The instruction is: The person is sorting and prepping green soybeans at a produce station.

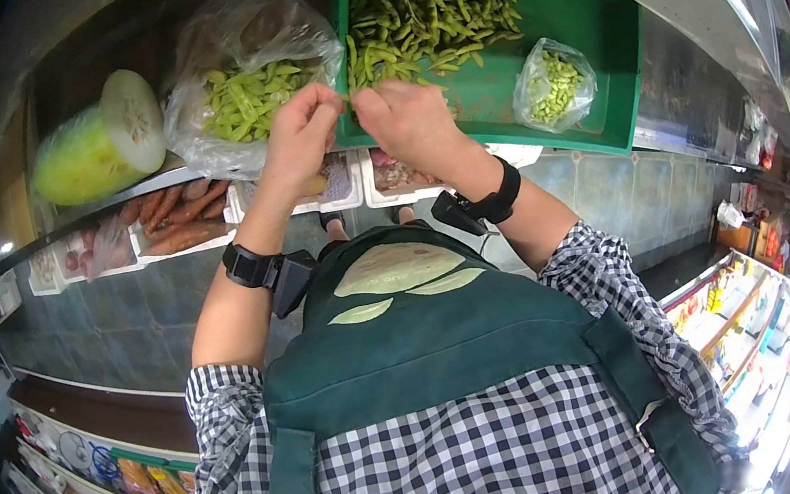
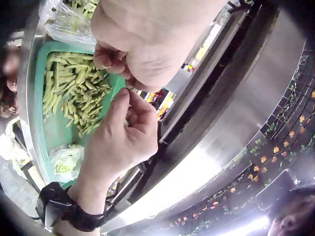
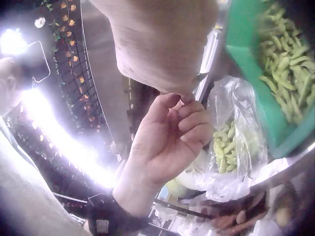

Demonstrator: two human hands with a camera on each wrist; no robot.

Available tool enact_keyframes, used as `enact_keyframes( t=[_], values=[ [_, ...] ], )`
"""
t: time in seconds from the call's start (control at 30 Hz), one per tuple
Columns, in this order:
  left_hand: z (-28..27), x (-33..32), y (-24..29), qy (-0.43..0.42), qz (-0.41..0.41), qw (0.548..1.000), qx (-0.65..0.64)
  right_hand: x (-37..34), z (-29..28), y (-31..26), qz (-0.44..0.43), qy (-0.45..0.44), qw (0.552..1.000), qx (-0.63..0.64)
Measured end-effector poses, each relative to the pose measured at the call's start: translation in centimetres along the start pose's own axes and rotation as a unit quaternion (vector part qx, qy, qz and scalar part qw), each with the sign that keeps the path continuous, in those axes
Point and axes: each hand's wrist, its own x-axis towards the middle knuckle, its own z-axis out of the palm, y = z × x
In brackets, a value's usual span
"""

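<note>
My left hand (image 1: 306,128) and right hand (image 1: 407,119) meet fingertip to fingertip over the near left corner of a green crate (image 1: 600,122). Thumb and fingers of both pinch a small green soybean pod (image 1: 344,97), mostly hidden by the fingers. A bit of green also shows inside the curled fingers of my right hand in the left wrist view. Loose soybean pods (image 1: 433,14) are heaped in the crate's far left part. Beside my left hand, a clear plastic bag (image 1: 267,17) lies open around brighter green pods (image 1: 249,106).
A small clear bag of shelled beans (image 1: 555,88) sits in the crate's right part. A cut winter melon (image 1: 98,142) lies left of the open bag. Below the counter edge are white boxes with carrots (image 1: 182,237) and other produce. Stocked shelves (image 1: 103,470) stand behind me.
</note>
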Motion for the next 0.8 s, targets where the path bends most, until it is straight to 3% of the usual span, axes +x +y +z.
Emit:
enact_keyframes(
  t=[0.07, 0.2, 0.4, 0.43, 0.47, 0.5, 0.57, 0.6, 0.67, 0.7, 0.77, 0.8],
  values=[
    [-0.4, -0.4, 0.0, 0.001, 0.010, 1.000, -0.006, 0.3, -0.2, -0.6, -0.052, -0.014, 0.998, -0.026],
    [-1.4, -0.8, -0.7, 0.028, 0.059, 0.998, -0.021, 0.8, 0.2, -1.7, -0.066, -0.009, 0.998, 0.007],
    [-2.1, -1.6, -0.6, 0.087, 0.134, 0.986, 0.052, 1.2, 1.8, -2.2, 0.048, 0.036, 0.974, 0.218],
    [-2.3, -1.7, -0.6, 0.086, 0.133, 0.987, 0.014, 1.7, 1.3, -2.2, 0.169, -0.048, 0.914, 0.364],
    [-2.5, -1.8, -0.6, 0.085, 0.131, 0.987, -0.024, 2.1, 0.9, -2.3, 0.283, -0.129, 0.812, 0.494],
    [-2.6, -2.0, -0.2, 0.084, 0.132, 0.987, -0.025, 2.4, 0.6, -2.4, 0.283, -0.129, 0.813, 0.493],
    [-2.7, -2.5, 0.7, 0.051, 0.111, 0.990, -0.073, 2.8, 0.4, -2.3, 0.298, -0.152, 0.715, 0.614],
    [-2.9, -2.5, 0.6, 0.050, 0.111, 0.990, -0.074, 2.9, 0.6, -2.3, 0.299, -0.152, 0.715, 0.613],
    [-3.5, -2.6, 0.3, -0.012, 0.084, 0.991, -0.102, 2.8, 1.1, -2.4, 0.345, -0.169, 0.573, 0.724],
    [-3.6, -2.6, 0.2, -0.017, 0.084, 0.991, -0.103, 2.6, 1.4, -2.4, 0.347, -0.166, 0.574, 0.723],
    [-3.8, -2.7, 0.0, -0.030, 0.028, 0.966, -0.255, 2.3, 2.2, -2.5, 0.380, -0.158, 0.467, 0.783],
    [-3.6, -2.7, -0.1, -0.015, 0.044, 0.973, -0.227, 2.2, 2.3, -3.0, 0.373, -0.142, 0.507, 0.764]
  ],
)
